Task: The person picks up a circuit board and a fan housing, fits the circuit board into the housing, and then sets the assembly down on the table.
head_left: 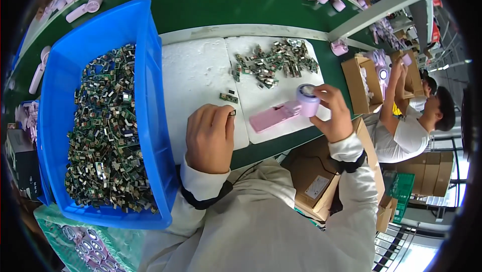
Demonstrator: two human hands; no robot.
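My right hand (334, 114) grips the round purple head of a pink handheld fan (272, 117), thumb and fingers around its rim. The fan's handle points left over a white foam board (193, 66), with a dark opening near the head. My left hand (208, 139) is closed over the foam, pinching a small circuit board (232, 113) between thumb and forefinger; most of it is hidden. Just beyond those fingers lies a loose circuit board (228, 97). Farther back is a heap of small circuit boards (283, 61).
A deep blue bin (149, 96) full of circuit boards stands at my left. Beyond the foam, a green conveyor belt (211, 1) carries several pink fans. An open cardboard box (356, 89) stands at the right, near a seated co-worker (406, 136). Another carton (311, 171) is by my right forearm.
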